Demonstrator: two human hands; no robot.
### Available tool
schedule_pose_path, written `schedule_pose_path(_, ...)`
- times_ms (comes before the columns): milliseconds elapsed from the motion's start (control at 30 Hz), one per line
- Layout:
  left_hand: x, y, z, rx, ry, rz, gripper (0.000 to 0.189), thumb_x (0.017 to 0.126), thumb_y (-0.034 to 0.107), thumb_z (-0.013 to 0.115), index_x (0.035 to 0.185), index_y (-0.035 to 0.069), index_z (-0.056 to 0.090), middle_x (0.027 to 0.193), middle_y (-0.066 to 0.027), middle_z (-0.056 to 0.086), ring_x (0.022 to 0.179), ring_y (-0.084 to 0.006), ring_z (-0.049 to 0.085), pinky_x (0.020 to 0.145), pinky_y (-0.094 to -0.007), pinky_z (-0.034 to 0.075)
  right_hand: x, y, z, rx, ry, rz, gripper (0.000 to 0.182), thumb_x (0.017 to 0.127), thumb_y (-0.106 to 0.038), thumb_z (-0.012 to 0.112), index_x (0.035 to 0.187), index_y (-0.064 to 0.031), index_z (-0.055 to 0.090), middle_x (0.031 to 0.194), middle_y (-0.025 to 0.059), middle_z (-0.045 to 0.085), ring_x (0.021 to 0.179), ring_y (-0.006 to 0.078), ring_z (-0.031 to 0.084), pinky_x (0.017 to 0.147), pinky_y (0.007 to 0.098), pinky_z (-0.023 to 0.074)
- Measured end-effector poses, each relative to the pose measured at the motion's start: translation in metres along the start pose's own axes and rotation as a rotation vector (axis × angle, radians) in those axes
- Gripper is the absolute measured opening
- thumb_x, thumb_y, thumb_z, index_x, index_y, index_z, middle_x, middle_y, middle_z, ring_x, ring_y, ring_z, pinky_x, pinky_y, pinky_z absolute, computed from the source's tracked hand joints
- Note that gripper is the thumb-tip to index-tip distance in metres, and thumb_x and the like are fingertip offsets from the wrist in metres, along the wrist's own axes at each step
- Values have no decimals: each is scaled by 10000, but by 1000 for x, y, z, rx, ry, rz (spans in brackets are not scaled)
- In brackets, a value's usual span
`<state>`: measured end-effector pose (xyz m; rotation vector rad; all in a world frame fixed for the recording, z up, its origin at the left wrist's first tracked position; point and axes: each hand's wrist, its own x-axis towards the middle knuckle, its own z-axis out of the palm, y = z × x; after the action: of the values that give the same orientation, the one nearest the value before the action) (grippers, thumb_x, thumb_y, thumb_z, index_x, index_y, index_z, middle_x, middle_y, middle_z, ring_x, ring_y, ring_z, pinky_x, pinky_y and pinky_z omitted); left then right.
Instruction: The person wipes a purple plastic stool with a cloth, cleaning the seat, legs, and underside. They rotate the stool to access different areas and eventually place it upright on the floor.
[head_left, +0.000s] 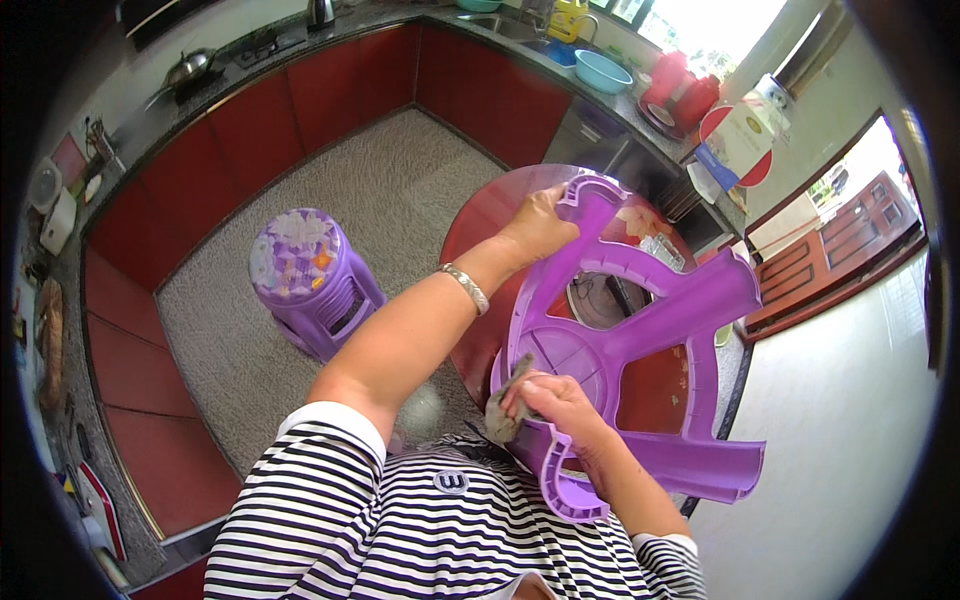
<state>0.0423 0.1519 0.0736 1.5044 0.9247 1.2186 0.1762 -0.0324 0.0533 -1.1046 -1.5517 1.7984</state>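
Note:
A purple plastic stool lies tipped over in front of me, its hollow underside and legs facing up. My left hand grips the end of one leg at the far side. In my right hand is a greyish cloth, pressed against the stool near its seat rim, between the seat and the nearest leg. Beneath the stool is a round red table with a flower pattern, largely covered by it.
Another purple stool with a patterned seat stands upright on the grey floor. Red cabinets under a dark counter line the room. A light-blue basin sits by the sink. A black object and a glass item show on the table.

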Motion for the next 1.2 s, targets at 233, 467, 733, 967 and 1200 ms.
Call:
schedule_pose_path(233,-7,4,12,292,-32,89,709,797,210,682,1397,-8,374,1259,-245,560,1148,-302,570,961,-350,454,-20,12,-15,776,177,-250,387,964,-328,494,690,-58,537,747,69,554,781,158,520,725,288,457)
schedule_pose_path(467,-143,-41,-5,118,103,142,389,948,83,484,1327,33,413,1114,-148,634,1081,-271,609,985,-435,428,-31,-3,-8,678,391,-237,463,1010,-407,404,903,-6,610,973,104,585,931,215,562,860,358,466)
schedule_pose_path(733,-172,-17,-8,95,-500,689,507,982,458,387,1165,27,581,1017,-115,678,1017,-314,635,966,-477,436,-85,-16,-7,465,725,-430,459,1016,-417,388,918,-17,593,974,108,594,914,225,583,839,364,487)
schedule_pose_path(967,-180,-12,9,-198,-686,271,344,946,363,542,893,28,599,892,-141,690,861,-261,666,790,-353,517,-158,-15,1,57,1086,-625,319,991,-268,469,1038,11,616,1091,130,596,979,205,584,859,325,473)
schedule_pose_path(1200,-195,-15,35,-317,-429,105,310,996,265,422,816,45,546,710,-52,574,648,-143,551,625,-252,435,-146,50,49,-1114,984,-531,195,778,-247,668,931,-128,693,951,-5,665,762,175,570,674,297,449)
